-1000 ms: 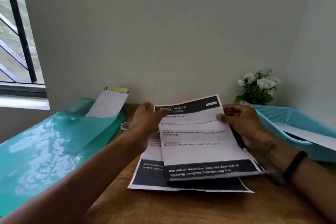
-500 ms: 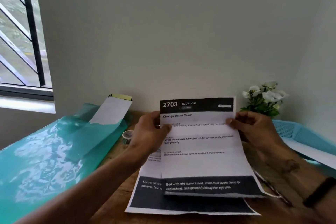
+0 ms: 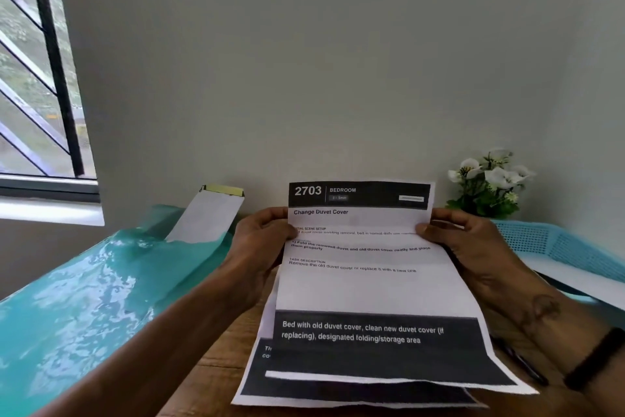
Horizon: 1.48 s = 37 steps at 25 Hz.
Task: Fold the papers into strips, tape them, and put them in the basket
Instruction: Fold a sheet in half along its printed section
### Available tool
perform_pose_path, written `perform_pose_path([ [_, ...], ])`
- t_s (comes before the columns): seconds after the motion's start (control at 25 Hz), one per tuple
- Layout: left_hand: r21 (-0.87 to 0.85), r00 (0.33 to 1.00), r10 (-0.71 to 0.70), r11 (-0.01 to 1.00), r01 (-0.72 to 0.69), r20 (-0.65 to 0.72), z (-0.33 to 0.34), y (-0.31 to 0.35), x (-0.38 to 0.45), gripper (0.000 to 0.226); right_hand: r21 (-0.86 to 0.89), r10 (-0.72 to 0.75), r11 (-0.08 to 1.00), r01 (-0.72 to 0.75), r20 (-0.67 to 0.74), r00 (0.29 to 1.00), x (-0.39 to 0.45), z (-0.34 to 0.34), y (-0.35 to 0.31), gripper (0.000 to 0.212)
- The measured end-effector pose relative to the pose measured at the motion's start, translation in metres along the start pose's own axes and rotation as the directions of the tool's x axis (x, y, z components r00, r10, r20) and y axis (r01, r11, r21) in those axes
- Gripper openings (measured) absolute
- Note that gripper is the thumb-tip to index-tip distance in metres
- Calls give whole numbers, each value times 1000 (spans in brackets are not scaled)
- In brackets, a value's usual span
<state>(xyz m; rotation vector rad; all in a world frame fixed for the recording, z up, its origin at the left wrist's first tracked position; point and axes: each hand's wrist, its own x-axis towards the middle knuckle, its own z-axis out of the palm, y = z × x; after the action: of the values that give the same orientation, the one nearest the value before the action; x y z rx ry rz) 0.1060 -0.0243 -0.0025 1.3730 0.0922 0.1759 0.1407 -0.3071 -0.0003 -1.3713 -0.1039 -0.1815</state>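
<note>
Head view: left hand point(image 3: 262, 244) and right hand point(image 3: 463, 240) each pinch a side edge of the top printed sheet point(image 3: 368, 281), thumbs on the printed face, fingers curled behind. Versus a second ago the sheet is raised more upright and closer to the camera; the header "2703 BEDROOM / Change Duvet Cover" now reads fully where the left hand partly covered it before. Grip points sit just under the black header band in both. The view has also tilted up, more wall showing.

The sheet's lower edge overlaps a second printed sheet point(image 3: 260, 379) lying flat on the wooden table point(image 3: 216, 372); only its left and bottom margins show. Whether more sheets lie under it, cannot tell.

Containers: light blue plastic basket point(image 3: 554, 244) at right, behind the right hand, perforated mesh walls. A white sheet point(image 3: 575, 281) lies in it. The basket's far side is out of frame.

Materials: both printed sheets are thin white paper with black bands top and bottom, the held one bowed slightly with faint horizontal creases. Glossy teal plastic cover point(image 3: 84, 298) at left, wrinkled and reflective, with a white envelope-like paper with a yellow end strip point(image 3: 206, 217) sticking out of it. Black wristband point(image 3: 598, 359) on the right wrist. Small white artificial flowers with green leaves point(image 3: 490, 183) against the wall, behind the basket. A dark pen-like object point(image 3: 527, 369) lies on the table under the right forearm, too blurred to identify.
</note>
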Motion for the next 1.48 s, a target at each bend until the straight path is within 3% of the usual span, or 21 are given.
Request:
perform_pose_path([
  [0.16,1,999,7,1000,-7,-37,1,-1,0,25,6,-37,999,37,20,999,0,1,-1,15],
  [0.48,-26,991,24,999,-28,-128,-1,-1,1,26,12,80,997,-80,31,996,4,1,1,34],
  [0.6,-26,985,67,997,-72,-160,-3,-2,3,23,93,142,984,-154,125,982,3,-2,-3,31],
  [0.68,-21,981,91,995,-96,-169,-4,-1,1,24,55,186,978,-200,199,962,0,-2,-6,33],
  [0.8,-32,977,107,993,-115,-183,-3,1,-2,25,-80,174,984,-157,314,933,-5,0,-3,36],
  [0.96,-93,976,118,986,-137,-183,-3,4,-3,24,-102,144,987,-120,276,950,-2,-1,1,55],
  [1.08,-127,985,106,984,-123,-134,-4,3,3,24,-65,109,993,-98,193,975,0,-4,2,56],
  [1.16,-131,998,52,990,-55,-22,-5,2,4,27,-21,94,996,-91,151,984,1,-5,3,57],
  [1.28,23,991,16,1000,-19,132,-4,-5,5,37,15,50,999,-52,112,992,1,-3,1,56],
  [1.48,2,996,36,999,-36,78,-4,-10,9,42,-25,48,999,-44,216,975,-2,-2,-5,51],
])
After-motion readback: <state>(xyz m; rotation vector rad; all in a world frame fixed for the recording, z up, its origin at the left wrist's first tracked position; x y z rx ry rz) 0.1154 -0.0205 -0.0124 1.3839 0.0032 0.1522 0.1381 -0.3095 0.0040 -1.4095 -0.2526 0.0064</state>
